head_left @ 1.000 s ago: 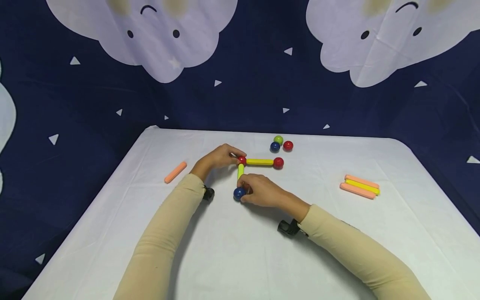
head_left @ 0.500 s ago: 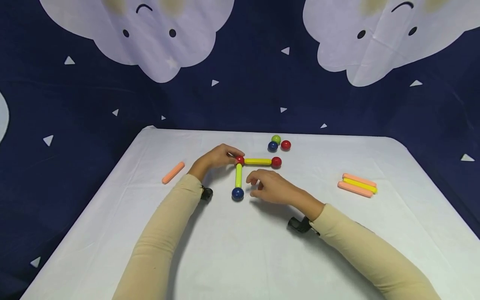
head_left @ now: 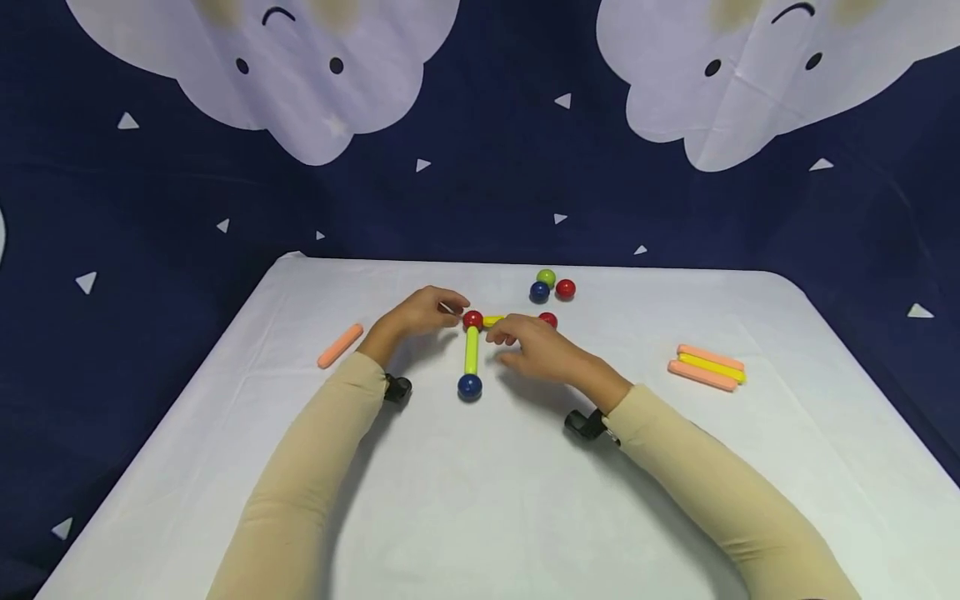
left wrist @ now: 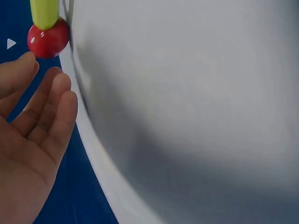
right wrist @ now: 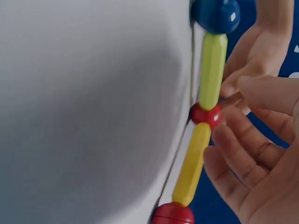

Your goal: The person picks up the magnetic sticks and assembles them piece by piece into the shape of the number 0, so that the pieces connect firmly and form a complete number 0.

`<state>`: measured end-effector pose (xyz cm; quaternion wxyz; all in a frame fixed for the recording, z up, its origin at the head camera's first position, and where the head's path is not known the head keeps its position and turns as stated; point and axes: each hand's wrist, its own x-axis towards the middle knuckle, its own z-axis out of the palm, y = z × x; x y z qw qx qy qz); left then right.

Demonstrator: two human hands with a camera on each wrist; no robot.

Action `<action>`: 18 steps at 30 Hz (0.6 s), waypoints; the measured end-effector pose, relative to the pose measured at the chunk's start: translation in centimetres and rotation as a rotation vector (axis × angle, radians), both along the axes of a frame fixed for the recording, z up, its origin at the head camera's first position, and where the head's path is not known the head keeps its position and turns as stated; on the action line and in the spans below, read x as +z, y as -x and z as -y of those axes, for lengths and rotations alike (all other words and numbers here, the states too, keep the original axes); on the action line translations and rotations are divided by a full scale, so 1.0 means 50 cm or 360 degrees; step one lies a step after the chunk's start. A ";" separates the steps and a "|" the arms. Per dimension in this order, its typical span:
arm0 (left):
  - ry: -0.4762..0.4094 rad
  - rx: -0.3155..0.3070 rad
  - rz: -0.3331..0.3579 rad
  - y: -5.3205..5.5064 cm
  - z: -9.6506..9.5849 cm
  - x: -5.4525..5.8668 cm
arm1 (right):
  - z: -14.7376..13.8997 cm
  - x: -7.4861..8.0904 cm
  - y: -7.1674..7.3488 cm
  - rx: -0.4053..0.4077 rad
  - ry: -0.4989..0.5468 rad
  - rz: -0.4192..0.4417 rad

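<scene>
An L-shaped build of rods and balls lies on the white table. Its corner is a red ball (head_left: 472, 321). From there a lime-green rod (head_left: 471, 352) runs toward the person to a blue ball (head_left: 469, 387), while a yellow rod (right wrist: 192, 163) leads right to another red ball (head_left: 548, 319). My left hand (head_left: 427, 312) is just left of the corner ball, fingers loosely bent and holding nothing. Over the inside of the L hovers my right hand (head_left: 543, 350), its fingers relaxed and apart, hiding much of the yellow rod in the head view.
Behind the build sit a loose green ball (head_left: 546, 277), a blue ball (head_left: 539, 292) and a red ball (head_left: 566, 289). An orange rod (head_left: 341, 346) lies at left. Two orange rods (head_left: 702, 375) flank a yellow rod (head_left: 712, 368) at right. A dark cloud-print cloth hangs behind.
My right hand has let go of the blue ball at the near end and moved away, then up beside the yellow rod. My left hand has released the corner red ball and shifted left.
</scene>
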<state>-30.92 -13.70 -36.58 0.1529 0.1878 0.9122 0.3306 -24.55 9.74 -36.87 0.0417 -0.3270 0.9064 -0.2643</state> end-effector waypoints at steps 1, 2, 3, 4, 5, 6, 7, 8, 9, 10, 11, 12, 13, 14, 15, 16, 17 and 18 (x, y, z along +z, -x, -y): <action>0.0021 0.0013 -0.0015 -0.003 0.007 0.003 | 0.001 -0.001 0.006 -0.0005 -0.0001 -0.0020; 0.0040 0.0029 -0.0027 -0.004 0.013 0.006 | 0.002 -0.003 0.011 -0.0017 -0.0007 -0.0037; 0.0061 0.0039 -0.0046 -0.007 0.020 0.009 | 0.003 -0.005 0.017 -0.0032 -0.0015 -0.0063; 0.0078 0.0042 -0.0062 -0.009 0.026 0.011 | 0.003 -0.008 0.023 -0.0051 -0.0029 -0.0090; 0.0094 0.0039 -0.0084 -0.010 0.032 0.012 | 0.003 -0.010 0.028 -0.0079 -0.0042 -0.0112; 0.0103 0.0040 -0.0100 -0.012 0.038 0.013 | 0.004 -0.011 0.033 -0.0103 -0.0053 -0.0139; 0.0113 0.0042 -0.0110 -0.015 0.044 0.015 | 0.005 -0.012 0.038 -0.0126 -0.0062 -0.0161; 0.0119 0.0036 -0.0128 -0.019 0.051 0.017 | 0.006 -0.014 0.044 -0.0147 -0.0066 -0.0181; 0.0123 0.0025 -0.0150 -0.023 0.059 0.019 | 0.009 -0.014 0.049 -0.0156 -0.0067 -0.0201; 0.0120 0.0017 -0.0169 -0.027 0.066 0.021 | 0.012 -0.014 0.054 -0.0158 -0.0066 -0.0215; 0.0117 0.0009 -0.0194 -0.032 0.075 0.023 | 0.015 -0.014 0.059 -0.0152 -0.0064 -0.0223; 0.0110 0.0005 -0.0215 -0.038 0.083 0.026 | 0.019 -0.013 0.064 -0.0136 -0.0067 -0.0231; 0.0104 0.0005 -0.0232 -0.044 0.092 0.028 | 0.024 -0.013 0.069 -0.0116 -0.0078 -0.0237; 0.0097 0.0012 -0.0251 -0.049 0.102 0.029 | 0.030 -0.014 0.074 -0.0095 -0.0093 -0.0240; 0.0090 0.0031 -0.0261 -0.054 0.112 0.031 | 0.035 -0.015 0.078 -0.0079 -0.0114 -0.0235; 0.0090 0.0052 -0.0272 -0.059 0.122 0.032 | 0.041 -0.016 0.082 -0.0068 -0.0136 -0.0229; 0.0094 0.0076 -0.0279 -0.063 0.133 0.033 | 0.046 -0.017 0.086 -0.0060 -0.0160 -0.0217; 0.0097 0.0103 -0.0281 -0.067 0.144 0.035 | 0.051 -0.020 0.090 -0.0055 -0.0186 -0.0204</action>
